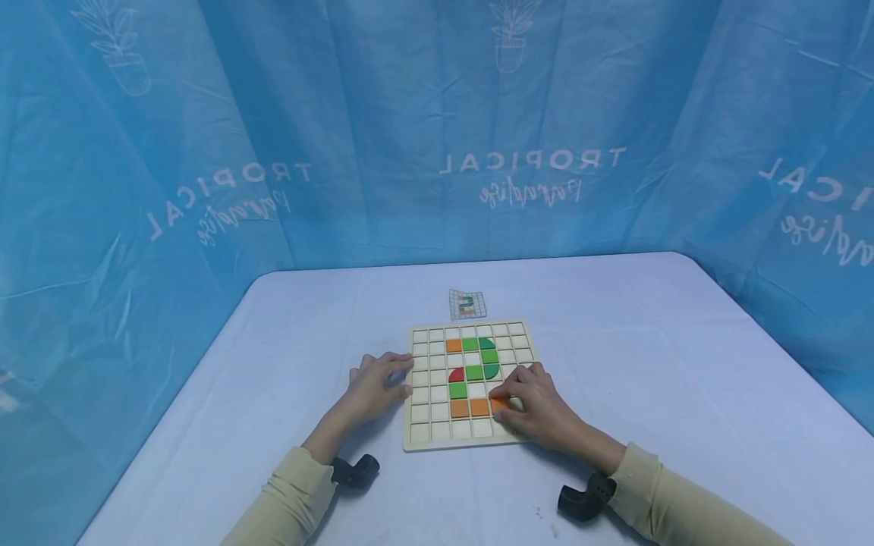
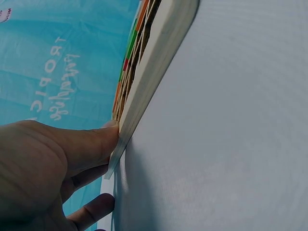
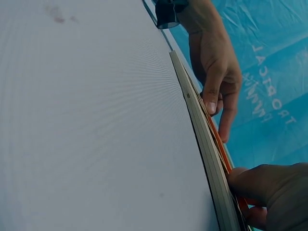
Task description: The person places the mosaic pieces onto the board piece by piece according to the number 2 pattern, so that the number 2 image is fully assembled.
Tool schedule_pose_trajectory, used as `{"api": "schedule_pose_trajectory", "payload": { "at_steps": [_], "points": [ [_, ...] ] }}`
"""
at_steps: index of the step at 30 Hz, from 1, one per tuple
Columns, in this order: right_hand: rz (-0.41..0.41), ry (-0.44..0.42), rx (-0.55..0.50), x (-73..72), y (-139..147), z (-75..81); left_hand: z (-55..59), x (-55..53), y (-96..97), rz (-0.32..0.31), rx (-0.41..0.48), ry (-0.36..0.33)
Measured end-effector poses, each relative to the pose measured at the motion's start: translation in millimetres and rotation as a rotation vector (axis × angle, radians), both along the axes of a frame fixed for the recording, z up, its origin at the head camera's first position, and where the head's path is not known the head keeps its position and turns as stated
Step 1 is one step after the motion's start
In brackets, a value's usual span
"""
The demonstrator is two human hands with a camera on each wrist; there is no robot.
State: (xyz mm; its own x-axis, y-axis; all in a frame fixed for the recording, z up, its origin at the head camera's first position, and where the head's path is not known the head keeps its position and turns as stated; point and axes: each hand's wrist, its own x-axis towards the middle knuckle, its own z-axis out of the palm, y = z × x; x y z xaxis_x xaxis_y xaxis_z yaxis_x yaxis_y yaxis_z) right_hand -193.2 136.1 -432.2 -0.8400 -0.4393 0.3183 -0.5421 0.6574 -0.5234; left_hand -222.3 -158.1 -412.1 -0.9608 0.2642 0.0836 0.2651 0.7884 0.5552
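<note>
A wooden grid board (image 1: 419,434) lies flat on the table. My right hand (image 1: 539,406) is over its lower right part, pinching an orange square tile (image 1: 501,404) between thumb and fingers. That tile is at the right end of a row with two other orange tiles (image 1: 470,408). Above them, several green square tiles (image 1: 474,372), a red rounded tile (image 1: 456,375) and two dark green rounded tiles (image 1: 491,371) form a winding path. At the board's left edge, my left hand (image 1: 372,385) touches the rim with thumb and fingers extended, also seen in the left wrist view.
A small pattern card (image 1: 467,305) with a printed grid lies just beyond the board. The white tablecloth (image 1: 328,318) covers the table. Blue printed curtains (image 1: 410,114) hang behind and at the sides. Each wrist wears a black camera (image 1: 580,502).
</note>
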Motion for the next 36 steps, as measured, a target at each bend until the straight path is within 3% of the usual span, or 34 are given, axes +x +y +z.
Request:
{"api": "schedule_pose_trajectory", "payload": {
  "at_steps": [10, 18, 25, 36],
  "points": [
    [0.017, 0.019, -0.011, -1.4, 1.5, -2.5, -0.7, 0.5, 2.3, 0.023, -0.001, -0.021],
    [-0.005, -0.034, -0.034, -2.8, 2.5, -3.6, -1.0, -0.5, 1.7, 0.022, -0.010, -0.021],
    [0.006, -0.018, -0.010, -6.5, 0.1, -5.0, -0.6, -3.0, 1.2, 0.043, -0.021, -0.038],
    [-0.013, 0.009, -0.056, -7.0, 6.6, -6.7, -7.1, -3.4, 1.4, 0.019, -0.032, -0.008]
  ]
}}
